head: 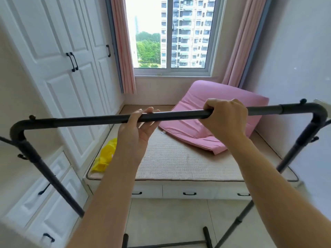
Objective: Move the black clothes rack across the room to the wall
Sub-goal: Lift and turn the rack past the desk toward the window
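The black clothes rack (84, 122) fills the head view: its top bar runs left to right across the middle, and its side poles slope down at both edges. My right hand (224, 117) is wrapped over the bar right of centre, fingers closed around it. My left hand (138, 127) is under the bar left of centre, palm up, with the fingers curling loosely over the top and the grip not fully closed. The rack's base bars and feet (206, 234) rest on the tiled floor at the bottom.
A raised bed platform (179, 163) with a woven mat and drawers stands just beyond the rack, under the window. A folded pink mattress (215, 111) and a yellow bag (105, 156) lie on it. White wardrobe doors (59, 68) line the left, and a plain wall (295, 59) the right.
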`<action>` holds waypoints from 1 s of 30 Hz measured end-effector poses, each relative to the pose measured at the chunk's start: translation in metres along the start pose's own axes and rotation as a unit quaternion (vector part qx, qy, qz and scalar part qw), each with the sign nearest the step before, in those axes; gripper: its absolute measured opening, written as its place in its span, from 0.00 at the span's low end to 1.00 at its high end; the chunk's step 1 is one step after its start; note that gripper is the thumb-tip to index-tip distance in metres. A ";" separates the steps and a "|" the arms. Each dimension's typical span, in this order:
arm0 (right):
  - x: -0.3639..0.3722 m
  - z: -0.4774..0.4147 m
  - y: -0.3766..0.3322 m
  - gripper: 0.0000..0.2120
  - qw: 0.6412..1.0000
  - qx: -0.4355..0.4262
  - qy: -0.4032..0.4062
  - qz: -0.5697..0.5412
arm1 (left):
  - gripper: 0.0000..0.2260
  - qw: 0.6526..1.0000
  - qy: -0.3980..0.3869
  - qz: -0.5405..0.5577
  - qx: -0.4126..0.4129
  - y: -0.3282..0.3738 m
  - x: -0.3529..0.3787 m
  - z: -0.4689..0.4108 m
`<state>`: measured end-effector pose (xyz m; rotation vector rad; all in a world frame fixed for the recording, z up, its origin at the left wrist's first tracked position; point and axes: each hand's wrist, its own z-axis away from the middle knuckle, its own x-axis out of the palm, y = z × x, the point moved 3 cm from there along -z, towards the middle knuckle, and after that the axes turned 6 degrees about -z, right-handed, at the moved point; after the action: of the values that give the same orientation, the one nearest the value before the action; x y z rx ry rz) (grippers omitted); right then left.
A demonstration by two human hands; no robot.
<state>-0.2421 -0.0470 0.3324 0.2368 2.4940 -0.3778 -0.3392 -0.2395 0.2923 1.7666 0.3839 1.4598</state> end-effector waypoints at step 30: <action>-0.073 0.001 0.181 0.06 0.986 0.091 0.045 0.133 | 0.06 0.983 -0.147 0.003 -0.114 -0.142 0.161 -0.047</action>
<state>-0.1371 0.1178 0.3360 0.6675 2.4723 -0.4923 -0.3007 -0.0233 0.2992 1.7602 0.0549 1.1711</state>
